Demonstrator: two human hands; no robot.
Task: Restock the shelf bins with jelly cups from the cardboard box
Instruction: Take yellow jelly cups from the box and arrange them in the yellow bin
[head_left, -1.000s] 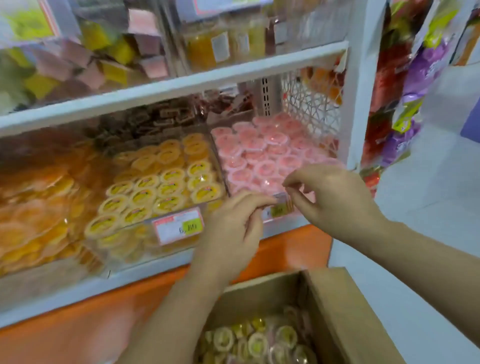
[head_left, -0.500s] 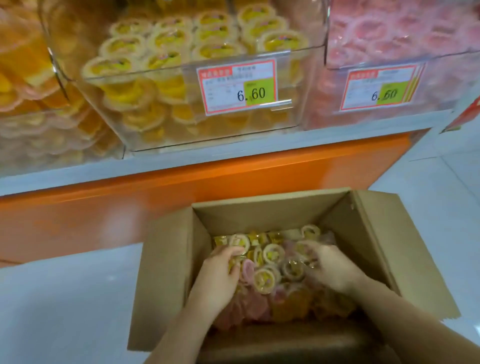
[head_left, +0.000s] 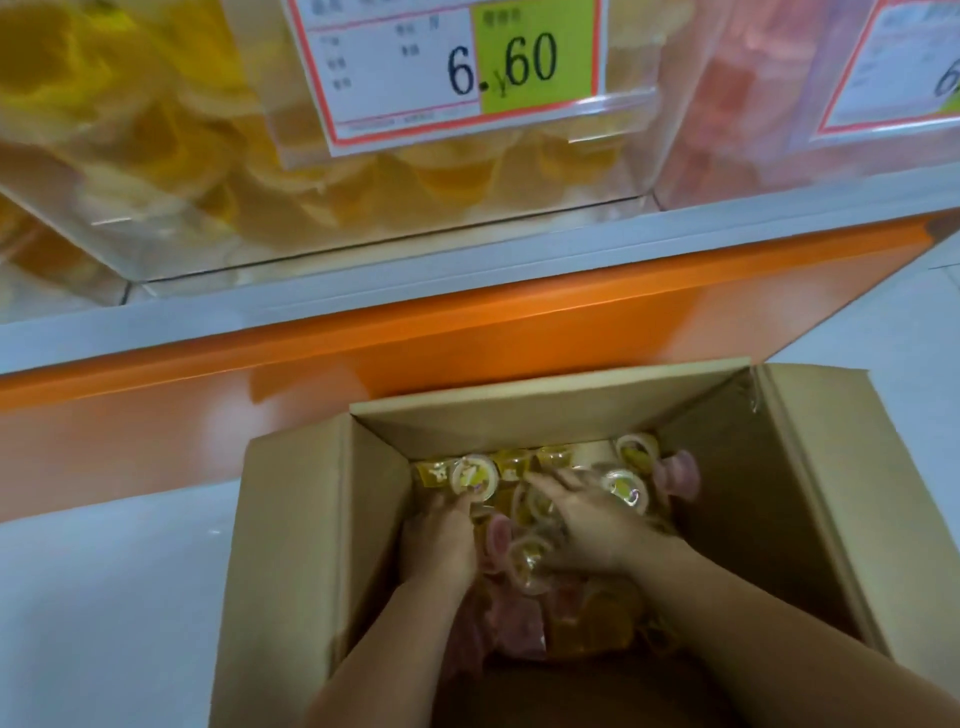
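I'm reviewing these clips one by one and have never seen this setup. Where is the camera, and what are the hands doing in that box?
No robot: these are a person's bare hands, filmed by one wide-angle camera worn on the head, looking down. A cardboard box stands open on the floor below a shelf, holding yellow and pink jelly cups. Both hands are inside it. The right hand spreads its fingers over the cups; the left hand has its fingertips sunk among them, so whether it grips one is unclear. Above, a clear bin of yellow cups bears a price label reading 6.60.
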